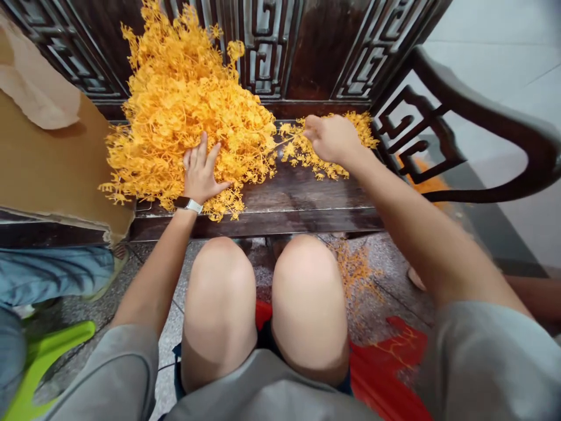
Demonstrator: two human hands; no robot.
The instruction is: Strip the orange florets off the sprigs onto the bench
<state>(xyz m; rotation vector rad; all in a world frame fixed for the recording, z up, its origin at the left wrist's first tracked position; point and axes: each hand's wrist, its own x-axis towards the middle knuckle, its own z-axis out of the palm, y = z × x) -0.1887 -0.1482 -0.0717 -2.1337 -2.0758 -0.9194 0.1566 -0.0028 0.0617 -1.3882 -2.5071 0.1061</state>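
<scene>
Your station appears to be a living room in a home, doubling as a work area. Indicators: a carved dark wooden bench (307, 202) with a curved armrest (482, 111), a speckled tile floor (398, 299), and yellow sprigs (188, 99) heaped beside cardboard (56, 164).

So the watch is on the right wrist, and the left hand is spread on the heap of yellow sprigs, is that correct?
Not quite: the head view shows the watch on the left wrist. The left hand is spread on the heap of yellow sprigs.
</scene>
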